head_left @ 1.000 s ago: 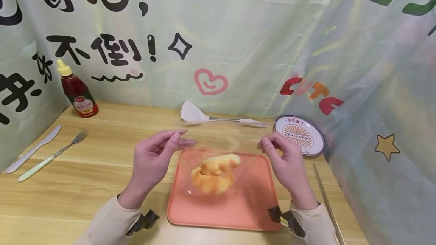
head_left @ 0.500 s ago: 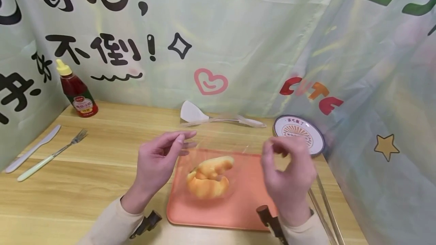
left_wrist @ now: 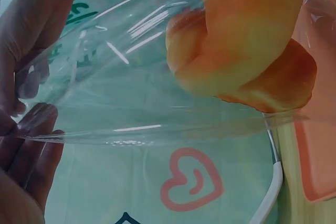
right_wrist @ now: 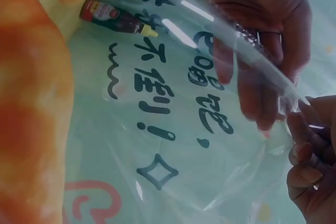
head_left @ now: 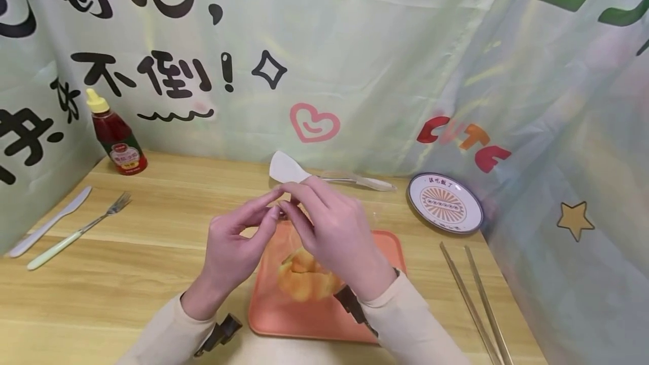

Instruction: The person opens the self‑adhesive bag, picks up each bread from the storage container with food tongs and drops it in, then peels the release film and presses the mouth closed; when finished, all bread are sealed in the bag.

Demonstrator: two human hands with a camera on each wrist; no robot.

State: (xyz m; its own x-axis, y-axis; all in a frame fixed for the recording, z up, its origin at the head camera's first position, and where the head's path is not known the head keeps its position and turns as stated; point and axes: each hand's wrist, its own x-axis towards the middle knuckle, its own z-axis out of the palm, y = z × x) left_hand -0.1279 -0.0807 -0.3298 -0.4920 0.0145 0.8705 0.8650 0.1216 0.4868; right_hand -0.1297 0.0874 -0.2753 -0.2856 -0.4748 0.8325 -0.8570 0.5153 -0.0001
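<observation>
A clear plastic bag [left_wrist: 131, 77] is stretched up between the hands. Inside it are golden-brown, croissant-like breads [head_left: 306, 285], which fill the right part of the left wrist view. In the head view the bag overlaps the orange tray [head_left: 263, 320]. My left hand [head_left: 235, 244] pinches the bag's upper edge between thumb and fingers. Close against it, my right hand [head_left: 342, 235] has its fingertips pinched on the same edge, partly covering the bread. In the right wrist view the film [right_wrist: 194, 11] runs up to both hands' fingertips.
Behind the hands lies a white spatula [head_left: 289, 169]. To the right are a round plate [head_left: 443, 204] and a pair of metal chopsticks [head_left: 469, 300]. On the left lie a knife [head_left: 53, 221] and fork [head_left: 81, 231], with a red sauce bottle [head_left: 121, 142] further back.
My right hand moved from the bag's right side, out to the right, then left across it to meet my left hand. My left hand stayed almost in place. The bread shifted slightly left.
</observation>
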